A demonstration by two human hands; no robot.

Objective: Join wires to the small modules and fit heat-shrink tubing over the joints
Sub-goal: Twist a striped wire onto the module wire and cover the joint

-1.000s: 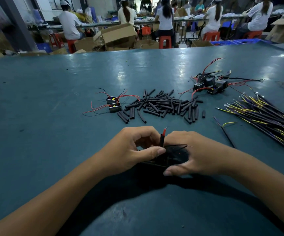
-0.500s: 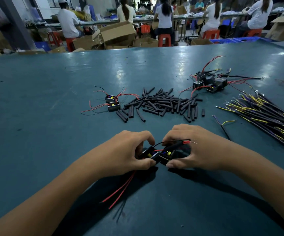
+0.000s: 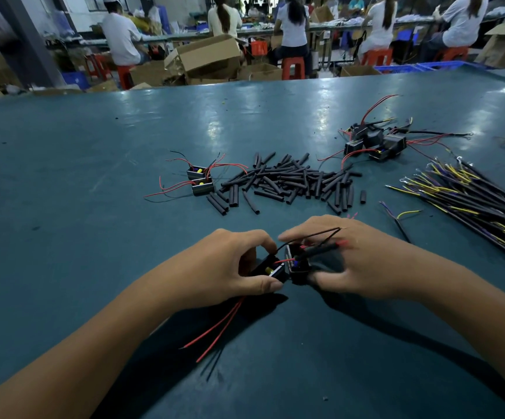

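Note:
My left hand (image 3: 233, 267) grips a small black module (image 3: 270, 269) between thumb and fingers, with its red wires (image 3: 218, 328) trailing toward me over the table. My right hand (image 3: 363, 261) holds a second black module (image 3: 298, 264) right beside the first. A black heat-shrink tube (image 3: 320, 251) sits on a red wire above that module and lies across my right fingers, together with thin black wires. A heap of loose heat-shrink tubes (image 3: 293, 182) lies beyond my hands.
Two wired modules (image 3: 200, 180) sit left of the tube heap, and a cluster of black modules (image 3: 375, 143) lies at the far right. A bundle of yellow and purple wires (image 3: 472, 195) spreads along the right edge. People sit at benches beyond the teal table (image 3: 78, 192).
One upright tubed wire was pinched between both hands; now each hand holds a module with the two drawn slightly apart, and red wires have come into view below my left hand.

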